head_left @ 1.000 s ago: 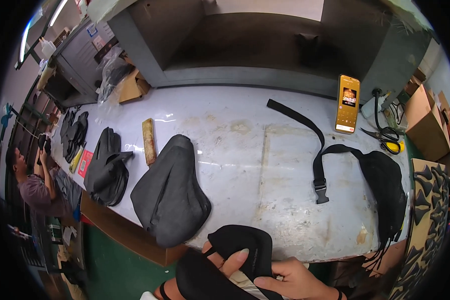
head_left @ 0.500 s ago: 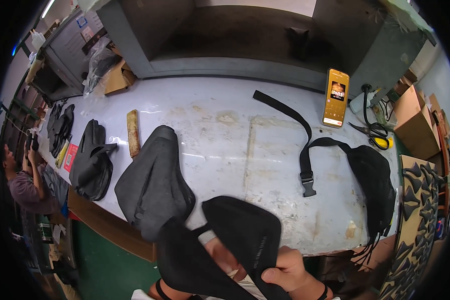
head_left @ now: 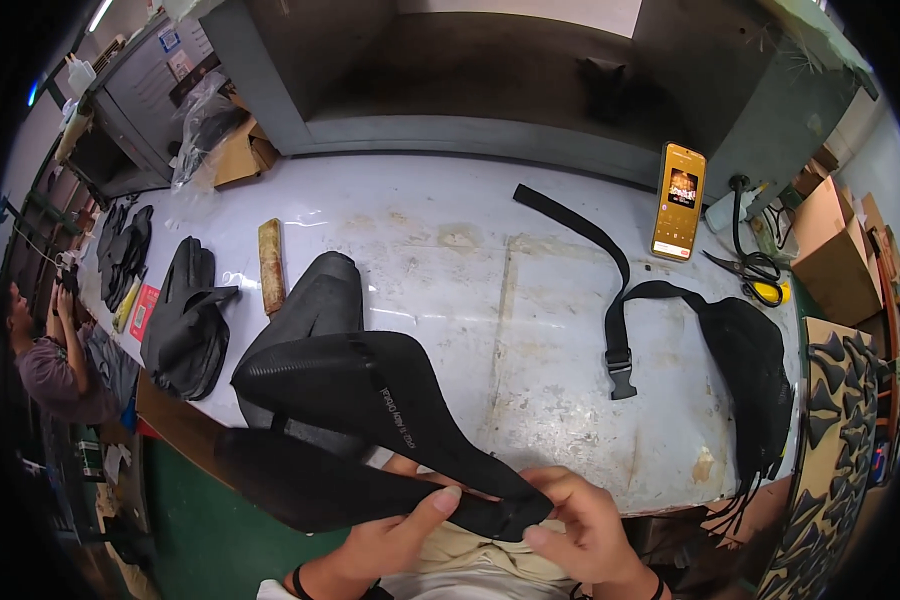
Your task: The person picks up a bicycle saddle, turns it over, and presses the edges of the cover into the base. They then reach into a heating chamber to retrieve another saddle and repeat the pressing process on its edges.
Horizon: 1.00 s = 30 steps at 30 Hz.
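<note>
A black bicycle saddle (head_left: pixel 370 390) with a long slot down its middle lies across my hands, its narrow nose toward me and its two wide wings to the left. My left hand (head_left: pixel 395 540) is closed on the saddle's near side, the thumb resting on top. With thumb and fingers my right hand (head_left: pixel 585 525) pinches the tip of the nose. The wings overlap a dull dark grey saddle-shaped piece (head_left: pixel 320 290) on the table, partly hiding it. Farther left lies another dark saddle-shaped piece (head_left: pixel 185 325) with a flap.
On the white table (head_left: pixel 440 280) lie a worn bar (head_left: pixel 270 265), a black strap with a buckle (head_left: pixel 618 340), a black pouch (head_left: pixel 745 350) and scissors (head_left: pixel 750 270). A phone (head_left: pixel 678 200) stands upright before a grey metal cabinet (head_left: pixel 470 135). Another person (head_left: pixel 60 360) is at far left.
The black saddle has turned and swung left, its wings now over the grey piece. My left hand has come into view on its near side; my right hand has shifted to the nose tip.
</note>
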{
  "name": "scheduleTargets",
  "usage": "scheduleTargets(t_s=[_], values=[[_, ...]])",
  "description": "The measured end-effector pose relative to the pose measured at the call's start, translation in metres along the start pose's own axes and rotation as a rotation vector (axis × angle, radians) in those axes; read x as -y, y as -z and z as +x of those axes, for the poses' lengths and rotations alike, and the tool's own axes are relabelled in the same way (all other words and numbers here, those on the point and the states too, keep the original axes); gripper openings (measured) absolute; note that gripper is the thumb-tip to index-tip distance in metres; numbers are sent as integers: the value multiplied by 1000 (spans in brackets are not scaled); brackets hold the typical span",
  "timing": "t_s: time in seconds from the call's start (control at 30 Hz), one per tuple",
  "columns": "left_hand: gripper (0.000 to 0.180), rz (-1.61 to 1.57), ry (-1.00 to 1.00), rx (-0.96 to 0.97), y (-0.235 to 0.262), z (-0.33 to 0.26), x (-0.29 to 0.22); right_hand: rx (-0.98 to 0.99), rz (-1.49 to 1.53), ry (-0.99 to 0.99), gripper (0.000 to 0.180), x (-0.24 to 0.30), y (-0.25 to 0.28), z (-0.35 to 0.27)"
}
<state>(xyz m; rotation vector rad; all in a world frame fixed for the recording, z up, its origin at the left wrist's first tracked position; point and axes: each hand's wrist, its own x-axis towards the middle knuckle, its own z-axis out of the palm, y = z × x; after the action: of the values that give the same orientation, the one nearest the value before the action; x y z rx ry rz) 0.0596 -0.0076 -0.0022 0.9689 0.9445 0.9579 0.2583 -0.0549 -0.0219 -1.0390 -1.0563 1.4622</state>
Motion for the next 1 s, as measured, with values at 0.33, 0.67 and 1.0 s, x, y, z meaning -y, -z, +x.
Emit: scheduleTargets(t_s=[0.33,0.67,1.0], values=[[19,719,-314,132,-1,-11,-16,-130,-293,-7,18,-1,-8,12],[42,-568,263,-180,-9,-6,6,-284,130,137,49,-11,-21,0],[41,181,62,253,6,-23,7,-400,482,112,54,-3,-1,5]])
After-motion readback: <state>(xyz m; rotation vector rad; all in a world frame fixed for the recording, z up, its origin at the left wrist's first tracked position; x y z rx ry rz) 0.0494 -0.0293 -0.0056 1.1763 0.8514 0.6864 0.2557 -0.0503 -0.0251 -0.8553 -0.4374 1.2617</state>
